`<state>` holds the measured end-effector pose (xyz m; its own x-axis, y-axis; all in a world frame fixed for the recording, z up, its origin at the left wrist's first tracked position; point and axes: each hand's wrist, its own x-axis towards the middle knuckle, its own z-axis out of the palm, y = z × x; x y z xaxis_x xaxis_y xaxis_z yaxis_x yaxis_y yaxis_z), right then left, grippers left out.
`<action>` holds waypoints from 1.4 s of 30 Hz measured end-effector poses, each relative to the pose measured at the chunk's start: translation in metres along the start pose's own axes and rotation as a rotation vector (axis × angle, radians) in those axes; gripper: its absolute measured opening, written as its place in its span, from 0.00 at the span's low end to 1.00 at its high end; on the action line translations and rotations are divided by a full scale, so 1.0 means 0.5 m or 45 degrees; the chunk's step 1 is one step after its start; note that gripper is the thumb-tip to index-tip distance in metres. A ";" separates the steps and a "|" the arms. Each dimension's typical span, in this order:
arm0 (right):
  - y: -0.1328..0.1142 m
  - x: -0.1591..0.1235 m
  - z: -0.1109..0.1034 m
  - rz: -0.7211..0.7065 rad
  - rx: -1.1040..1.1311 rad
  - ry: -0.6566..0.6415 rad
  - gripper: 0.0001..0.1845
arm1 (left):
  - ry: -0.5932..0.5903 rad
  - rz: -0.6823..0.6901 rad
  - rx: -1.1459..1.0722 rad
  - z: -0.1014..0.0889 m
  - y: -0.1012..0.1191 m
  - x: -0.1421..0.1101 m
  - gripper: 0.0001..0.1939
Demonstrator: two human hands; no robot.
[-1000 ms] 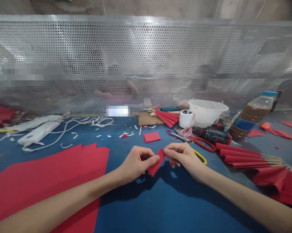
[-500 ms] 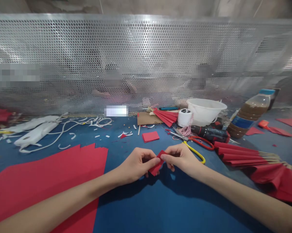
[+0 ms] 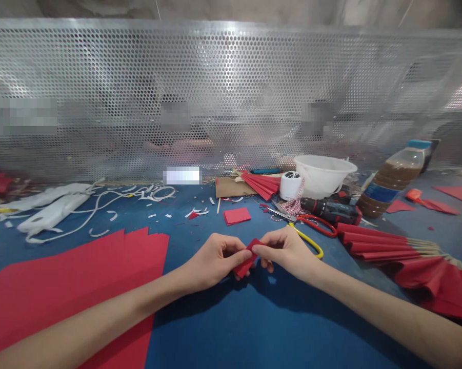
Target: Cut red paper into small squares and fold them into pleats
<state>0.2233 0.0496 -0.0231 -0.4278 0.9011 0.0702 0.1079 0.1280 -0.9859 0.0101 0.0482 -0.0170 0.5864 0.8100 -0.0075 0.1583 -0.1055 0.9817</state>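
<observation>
A small red paper piece (image 3: pixel 246 264) is gripped between the closed fingers of the left hand (image 3: pixel 211 261) and right hand (image 3: pixel 286 251), at lower center of the frame.

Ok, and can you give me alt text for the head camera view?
The left hand and right hand pinch a small piece of red paper between them above a blue worktable. A large red paper sheet lies left, a pleated red paper fan right, with red-handled scissors, a cordless drill and a white bowl beyond.

Paper-craft workshop with cordless drill (image 3: pixel 328 208)
</observation>
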 end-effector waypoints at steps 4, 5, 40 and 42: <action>-0.001 0.000 0.001 -0.014 0.016 -0.007 0.16 | -0.016 -0.001 -0.011 0.000 0.003 0.000 0.17; -0.001 0.000 0.001 -0.024 0.021 -0.013 0.16 | -0.018 -0.003 -0.015 0.000 0.004 0.000 0.17; -0.014 -0.010 0.009 -0.112 -0.121 0.076 0.13 | -0.027 0.007 0.295 -0.008 0.015 0.001 0.17; -0.011 -0.009 0.008 -0.099 -0.099 0.076 0.13 | -0.031 0.001 0.286 -0.009 0.016 0.000 0.17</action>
<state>0.2210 0.0431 -0.0184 -0.3838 0.9099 0.1573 0.1469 0.2283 -0.9625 0.0079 0.0501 -0.0083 0.6048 0.7962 -0.0141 0.3291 -0.2337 0.9149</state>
